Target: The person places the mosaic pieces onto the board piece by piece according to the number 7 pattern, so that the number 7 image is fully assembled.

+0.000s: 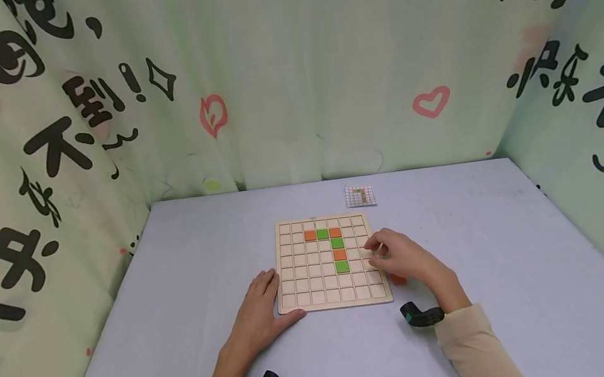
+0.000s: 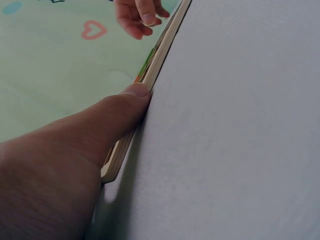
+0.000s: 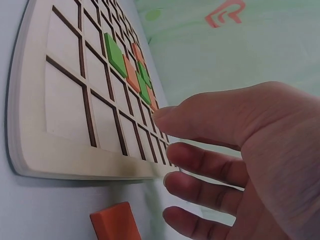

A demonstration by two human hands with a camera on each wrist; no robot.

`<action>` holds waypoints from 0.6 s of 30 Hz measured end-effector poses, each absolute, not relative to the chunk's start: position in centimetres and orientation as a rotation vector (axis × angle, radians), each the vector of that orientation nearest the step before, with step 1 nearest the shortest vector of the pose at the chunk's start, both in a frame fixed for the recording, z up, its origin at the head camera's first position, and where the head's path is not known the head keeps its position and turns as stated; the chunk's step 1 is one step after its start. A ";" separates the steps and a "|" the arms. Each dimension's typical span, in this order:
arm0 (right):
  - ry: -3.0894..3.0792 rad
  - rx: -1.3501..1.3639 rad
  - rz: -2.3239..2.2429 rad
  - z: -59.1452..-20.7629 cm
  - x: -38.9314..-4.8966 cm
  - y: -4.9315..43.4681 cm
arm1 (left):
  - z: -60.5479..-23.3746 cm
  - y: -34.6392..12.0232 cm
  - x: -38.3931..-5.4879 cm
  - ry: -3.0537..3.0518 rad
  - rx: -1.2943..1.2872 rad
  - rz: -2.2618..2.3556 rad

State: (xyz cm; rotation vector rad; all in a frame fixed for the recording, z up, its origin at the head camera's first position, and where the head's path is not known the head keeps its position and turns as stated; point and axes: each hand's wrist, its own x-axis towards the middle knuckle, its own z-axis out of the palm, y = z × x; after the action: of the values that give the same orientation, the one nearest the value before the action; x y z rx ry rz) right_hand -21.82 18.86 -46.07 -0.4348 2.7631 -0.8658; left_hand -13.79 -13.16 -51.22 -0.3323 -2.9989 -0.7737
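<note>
A square wooden grid board (image 1: 314, 284) lies on the table, with orange and green square tiles set in some cells. Three tiles run along an upper row: orange (image 1: 310, 236), green (image 1: 322, 234), orange. Below the right one, green, orange and green (image 1: 342, 266) form a column. My left hand (image 1: 258, 312) rests along the board's left side, its thumb (image 2: 132, 95) against the near edge. Over the right edge hovers my right hand (image 1: 405, 257), fingers bent loosely and no tile visible between them. Beneath it, an orange tile (image 3: 116, 222) lies beside the board.
Behind the board lies a small card (image 1: 360, 196) printed with a grid and coloured squares. A white-covered table (image 1: 217, 238) carries everything. Pale green curtains (image 1: 264, 79) with dark lettering and red hearts hang at the back and sides. Black bands (image 1: 423, 314) sit on both wrists.
</note>
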 end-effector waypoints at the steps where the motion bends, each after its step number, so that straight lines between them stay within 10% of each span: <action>1: 2.763 -0.435 -0.865 -46.1 -21.9 18.9 | -51.2 -13.2 -13.8 -2.998 -0.332 -0.775; 18: 2.761 -0.452 -0.873 -46.4 -22.1 19.3 | -51.2 -13.2 -13.8 -2.993 -0.342 -0.766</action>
State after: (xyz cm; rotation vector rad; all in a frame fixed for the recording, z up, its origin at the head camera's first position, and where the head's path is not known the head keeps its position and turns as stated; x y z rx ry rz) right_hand -22.07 19.25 -46.42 -0.4523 2.7606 -0.8731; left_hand -13.80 -13.22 -51.24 -0.3415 -2.9933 -0.7661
